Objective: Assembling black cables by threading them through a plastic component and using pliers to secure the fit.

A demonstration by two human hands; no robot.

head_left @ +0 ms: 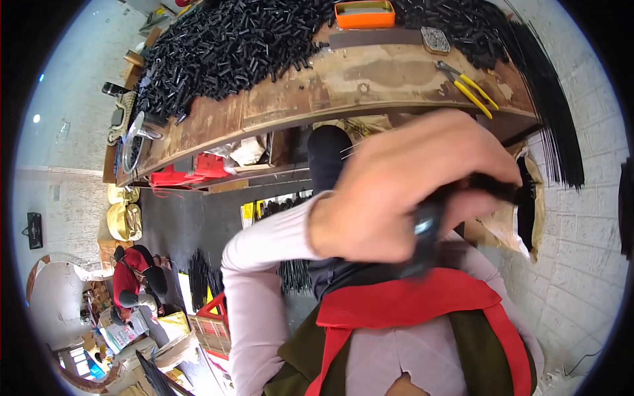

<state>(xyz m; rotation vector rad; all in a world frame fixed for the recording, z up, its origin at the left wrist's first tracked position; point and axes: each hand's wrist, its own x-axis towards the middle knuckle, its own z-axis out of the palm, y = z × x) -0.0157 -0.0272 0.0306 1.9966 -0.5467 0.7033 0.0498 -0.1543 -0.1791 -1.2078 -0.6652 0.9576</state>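
My left hand (409,188) is raised close in front of me, reaching across to the right and smeared by motion. Its fingers are curled round a dark, glossy object (426,231), too blurred for me to name. More skin shows just beyond that object; whether it is my left thumb or part of my right hand, I cannot tell. My right forearm is mostly hidden behind the left hand. Beyond them, yellow-handled cutting pliers (467,89) lie on the wooden workbench (284,99). A large heap of short black tubes (231,49) covers its left and back.
An orange tray (365,16) and a small speckled block (435,41) sit at the bench's back. Long black rods (548,112) hang off its right end by a white brick wall. A person in red (135,277) crouches at far left. A red crate (211,323) stands nearer.
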